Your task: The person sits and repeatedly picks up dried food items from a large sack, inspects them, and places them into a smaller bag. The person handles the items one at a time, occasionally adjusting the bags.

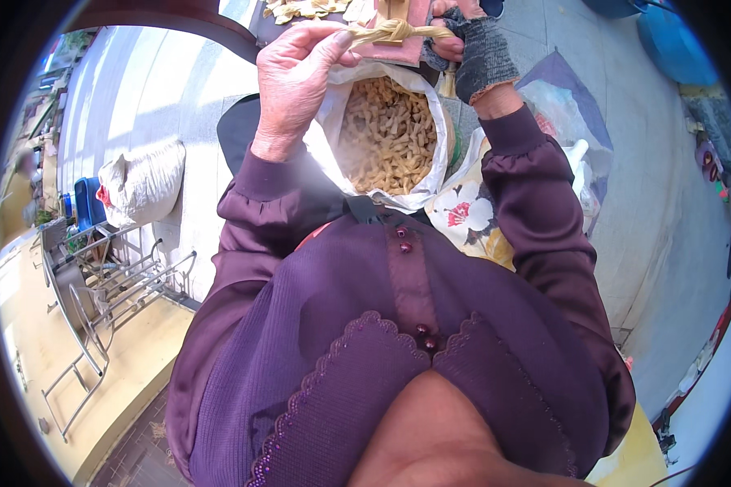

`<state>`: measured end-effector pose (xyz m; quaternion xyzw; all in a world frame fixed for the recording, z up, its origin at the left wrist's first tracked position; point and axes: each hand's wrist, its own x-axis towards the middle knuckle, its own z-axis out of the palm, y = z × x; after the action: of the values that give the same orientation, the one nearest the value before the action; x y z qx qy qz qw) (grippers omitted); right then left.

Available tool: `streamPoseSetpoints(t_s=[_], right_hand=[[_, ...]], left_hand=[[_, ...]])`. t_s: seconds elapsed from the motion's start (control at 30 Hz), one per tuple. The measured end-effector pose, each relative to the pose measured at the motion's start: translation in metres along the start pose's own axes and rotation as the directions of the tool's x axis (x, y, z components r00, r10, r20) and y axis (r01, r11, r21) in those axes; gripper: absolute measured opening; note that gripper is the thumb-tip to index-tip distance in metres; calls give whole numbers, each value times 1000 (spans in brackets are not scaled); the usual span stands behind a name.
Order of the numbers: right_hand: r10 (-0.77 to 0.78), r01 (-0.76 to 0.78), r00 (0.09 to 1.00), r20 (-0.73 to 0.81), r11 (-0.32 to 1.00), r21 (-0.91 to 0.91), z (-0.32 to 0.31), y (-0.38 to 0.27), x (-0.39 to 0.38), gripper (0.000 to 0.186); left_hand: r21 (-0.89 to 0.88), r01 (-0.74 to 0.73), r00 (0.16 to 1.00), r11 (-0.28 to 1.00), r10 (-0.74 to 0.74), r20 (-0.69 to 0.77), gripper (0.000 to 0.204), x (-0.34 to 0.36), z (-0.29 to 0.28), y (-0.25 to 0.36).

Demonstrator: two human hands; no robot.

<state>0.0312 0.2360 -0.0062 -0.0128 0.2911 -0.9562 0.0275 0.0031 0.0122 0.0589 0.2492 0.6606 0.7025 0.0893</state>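
Pale-yellow strip [395, 31] is knotted, pinched between left hand [295, 77] and gloved right hand [473, 50]. Near white sack [322, 138] holds many tan pieces [388, 134]; loose far strips [304, 9] seem unknotted.

Left fingers [335, 47] and right fingers [450, 50] hold a knotted yellowish strip [395, 31].

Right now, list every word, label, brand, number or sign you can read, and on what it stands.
None readable: I make out no lettering on the knotted strip, the open white bag or the stuffed white sack.
The far left background is too blurred to tell.
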Motion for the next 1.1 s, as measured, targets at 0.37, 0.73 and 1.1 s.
streamPoseSetpoints(t_s=[0.37, 0.73, 1.1], right_hand=[[17, -56, 998, -58, 635, -771, 31, 50, -11, 20], [-29, 306, 952, 305, 83, -948, 26, 71, -5, 33], [-348, 235, 864, 363, -358, -904, -19, 23, 26, 36]], left_hand=[[800, -286, 952, 527, 65, 298, 33, -15, 9, -25], [733, -670, 714, 120, 373, 592, 10, 11, -58, -83], [69, 163, 961, 984, -174, 216, 23, 56, -23, -97]])
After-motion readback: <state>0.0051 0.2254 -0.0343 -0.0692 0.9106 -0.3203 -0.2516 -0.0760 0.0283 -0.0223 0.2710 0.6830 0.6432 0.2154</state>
